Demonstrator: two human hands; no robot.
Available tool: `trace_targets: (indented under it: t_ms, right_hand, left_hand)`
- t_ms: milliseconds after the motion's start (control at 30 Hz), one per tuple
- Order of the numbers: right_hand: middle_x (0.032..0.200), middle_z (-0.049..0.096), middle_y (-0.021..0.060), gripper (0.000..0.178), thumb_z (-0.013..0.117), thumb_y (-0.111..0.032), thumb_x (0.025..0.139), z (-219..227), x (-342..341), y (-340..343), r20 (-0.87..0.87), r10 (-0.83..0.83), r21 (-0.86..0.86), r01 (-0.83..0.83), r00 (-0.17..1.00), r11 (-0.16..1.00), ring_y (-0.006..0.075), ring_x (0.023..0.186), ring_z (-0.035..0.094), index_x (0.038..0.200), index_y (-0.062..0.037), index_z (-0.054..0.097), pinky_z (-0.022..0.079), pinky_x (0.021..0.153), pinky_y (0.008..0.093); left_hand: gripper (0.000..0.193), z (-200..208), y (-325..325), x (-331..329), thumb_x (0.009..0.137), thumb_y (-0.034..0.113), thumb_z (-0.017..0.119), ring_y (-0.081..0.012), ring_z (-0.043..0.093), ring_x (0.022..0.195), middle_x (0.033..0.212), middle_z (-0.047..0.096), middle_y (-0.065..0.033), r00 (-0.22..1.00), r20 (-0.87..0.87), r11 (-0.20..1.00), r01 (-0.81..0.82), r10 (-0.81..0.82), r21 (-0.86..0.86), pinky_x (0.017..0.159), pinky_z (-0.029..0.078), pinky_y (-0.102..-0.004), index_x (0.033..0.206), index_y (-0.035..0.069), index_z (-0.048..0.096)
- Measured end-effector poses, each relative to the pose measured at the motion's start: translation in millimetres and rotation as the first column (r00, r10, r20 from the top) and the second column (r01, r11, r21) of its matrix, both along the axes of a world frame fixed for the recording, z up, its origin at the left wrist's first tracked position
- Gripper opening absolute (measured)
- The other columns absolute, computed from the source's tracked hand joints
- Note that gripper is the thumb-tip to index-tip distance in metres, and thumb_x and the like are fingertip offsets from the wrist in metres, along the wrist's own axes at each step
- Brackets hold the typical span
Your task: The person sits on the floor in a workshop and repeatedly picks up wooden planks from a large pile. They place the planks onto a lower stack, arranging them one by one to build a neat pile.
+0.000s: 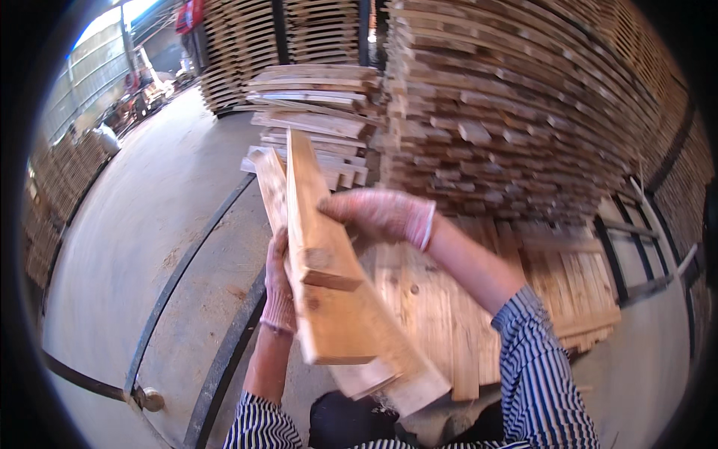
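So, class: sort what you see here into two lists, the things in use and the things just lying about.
In use:
left hand
right hand
held wooden boards
low layer of boards

Lying about:
tall board stack
far board piles
floor rails

Thin, pale, see-through gloves are worn on both hands, left (280, 288) and right (381, 215). Blue-and-white striped sleeves (535, 374) are seen pushed up the forearms at lower frame.
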State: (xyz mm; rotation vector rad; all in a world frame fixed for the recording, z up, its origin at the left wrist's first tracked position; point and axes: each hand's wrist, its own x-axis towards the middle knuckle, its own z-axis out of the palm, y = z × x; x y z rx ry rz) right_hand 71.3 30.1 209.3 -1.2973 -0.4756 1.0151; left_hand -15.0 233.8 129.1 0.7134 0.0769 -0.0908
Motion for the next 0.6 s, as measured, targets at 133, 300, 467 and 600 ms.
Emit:
trace_targets:
  t_ms: [133, 300, 467, 600]
  right_hand:
    - [0.128, 0.065, 0.0181, 0.081, 0.084, -0.04, 0.084, 84, -38, -101, 0.254, -0.005, -0.051, 0.018, 0.967, 0.999, 0.0283, 0.113, 0.067, 0.142, 0.0043, 0.05, 0.057, 0.098, 0.0495]
    - [0.121, 0.066, 0.0119, 0.084, 0.088, -0.042, 0.08, 121, -78, -131, 0.753, -0.571, 0.083, 0.814, 0.326, 0.574, 0.0227, 0.11, 0.065, 0.144, -0.003, 0.05, 0.054, 0.097, 0.038]
    - [0.138, 0.06, 0.0166, 0.093, 0.083, -0.019, 0.081, 14, -107, -189, 0.477, -0.732, 0.505, 0.53, 0.486, 0.681, 0.0245, 0.129, 0.056, 0.156, -0.0038, 0.03, 0.046, 0.109, 0.0411]
    - [0.142, 0.058, 0.0171, 0.109, 0.088, -0.016, 0.08, -105, -102, -232, 0.322, -0.799, 0.533, 0.601, 0.507, 0.596, 0.0277, 0.132, 0.054, 0.162, -0.0063, 0.017, 0.042, 0.114, 0.0398]
  left_hand:
    - [0.053, 58, -86, -13, 0.098, 0.036, 0.061, -0.0263, 0.067, 0.11, 0.123, 0.067, -0.0155, 0.971, 0.236, 0.99, -0.074, 0.044, 0.122, 0.101, 0.056, -0.0404, 0.139, 0.001, 0.054]
    - [0.071, 71, -180, 5, 0.094, 0.017, 0.073, -0.0204, 0.062, 0.112, 0.132, 0.06, -0.0114, 0.809, 0.577, 0.918, -0.306, 0.112, 0.252, 0.099, 0.053, -0.0358, 0.153, 0.005, 0.035]
    - [0.086, 28, -191, 39, 0.089, 0.013, 0.078, -0.0236, 0.061, 0.12, 0.138, 0.057, -0.0117, 0.575, 0.77, 0.846, -0.236, -0.275, 0.478, 0.101, 0.053, -0.0355, 0.158, 0.006, 0.026]
    - [0.07, 14, -232, 44, 0.087, 0.015, 0.078, -0.0226, 0.065, 0.111, 0.128, 0.064, -0.0093, 0.584, 0.676, 0.846, 0.034, -0.449, 0.532, 0.095, 0.056, -0.0357, 0.147, 0.003, 0.045]
